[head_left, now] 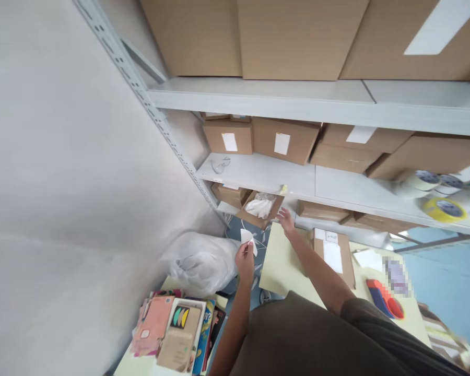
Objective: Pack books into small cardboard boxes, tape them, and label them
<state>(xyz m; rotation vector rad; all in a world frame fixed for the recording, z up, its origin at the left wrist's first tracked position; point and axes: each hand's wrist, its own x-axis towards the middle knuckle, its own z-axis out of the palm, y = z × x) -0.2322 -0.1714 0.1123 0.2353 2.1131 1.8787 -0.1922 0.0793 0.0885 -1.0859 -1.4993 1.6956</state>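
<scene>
My left hand pinches a small white piece of paper above the gap between the two tables. Reaching toward the shelf, my right hand has its fingers apart and holds nothing. It is beside the open cardboard box, which contains crumpled white material. Whether the fingertips touch the box's edge I cannot tell. Below my right forearm a flat cardboard parcel with white labels lies on the pale yellow table.
Cardboard boxes line the metal shelves. Tape rolls stand on the right. A large white plastic bag is at the left, near stacked books. A red and blue tape dispenser lies on the table.
</scene>
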